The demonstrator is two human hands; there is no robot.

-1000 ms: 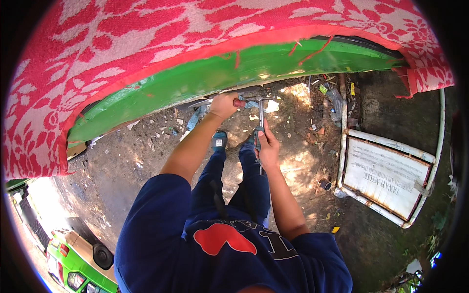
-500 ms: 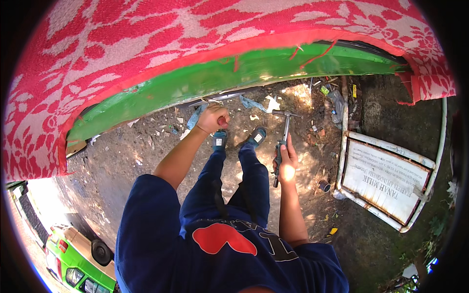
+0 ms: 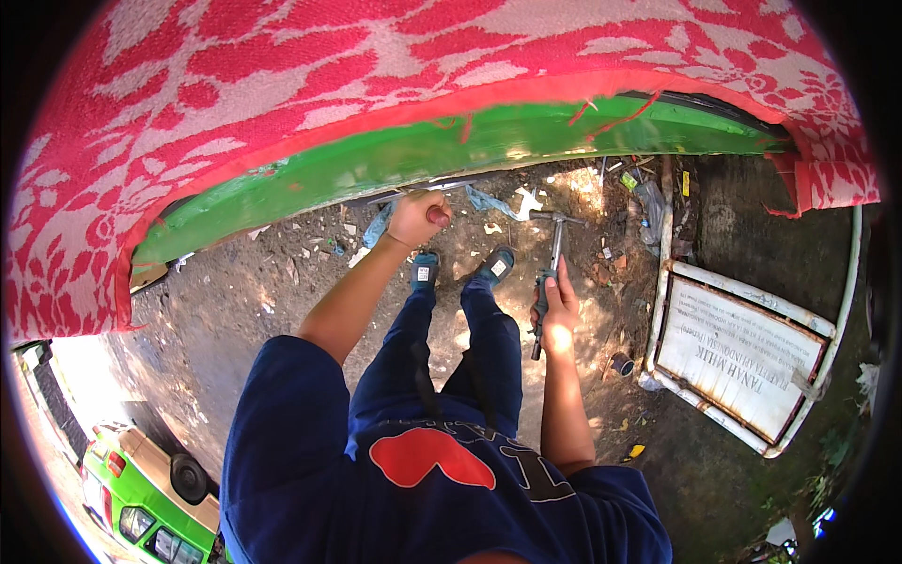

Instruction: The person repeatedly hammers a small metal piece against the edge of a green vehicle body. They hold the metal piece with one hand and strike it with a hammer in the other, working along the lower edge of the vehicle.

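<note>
My left hand (image 3: pixel 413 221) is closed round a tool with a red handle (image 3: pixel 438 215), just beside the lower edge of a green panel (image 3: pixel 470 146); the tool's far end is hidden. To its right, my right hand (image 3: pixel 556 303) grips a metal hammer (image 3: pixel 558 240) with a teal-grey handle, its head upward and apart from the red handle. A red-and-white patterned cloth (image 3: pixel 376 52) covers the top of the panel and hangs round both ends.
At the right, a white metal-framed sign (image 3: pixel 738 348) lies on the dirt ground. Scraps, a blue rag (image 3: pixel 489 202), a plastic bag (image 3: pixel 648 202) and a small can (image 3: pixel 620 365) lie around my feet. A green vehicle (image 3: pixel 150 503) stands at the lower left.
A second ago the hammer's head was at the red handle; it has since moved rightward, away from my left hand. Over the last half second both hands have shifted only slightly.
</note>
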